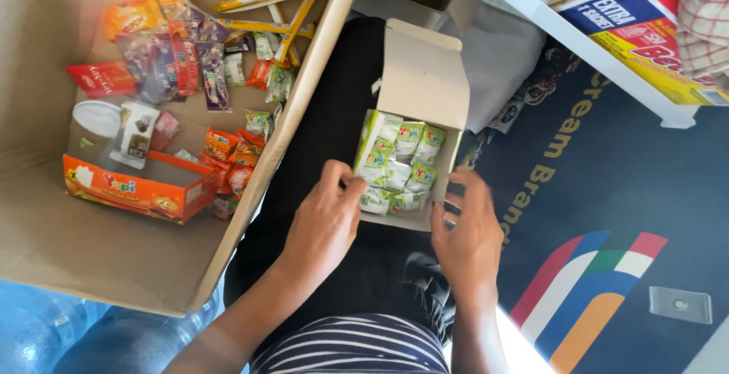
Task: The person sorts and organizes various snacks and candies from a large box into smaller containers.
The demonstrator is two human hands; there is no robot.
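A small open white carton [421, 78] rests on my lap, its lid flap standing up. It is filled with several small green-and-white candy packets [399, 165]. My left hand [325, 218] grips the carton's near left corner, fingertips touching the packets at the edge. On the near right corner sits my right hand [465, 233], fingers curled over the carton's rim.
A big cardboard box [99, 252] at left holds assorted snack packets [190, 40], an orange candy carton [137, 188] and a white-lidded cup [95, 119]. A white shelf [600, 47] with colourful boxes is upper right. A blue printed mat [607, 214] covers the floor.
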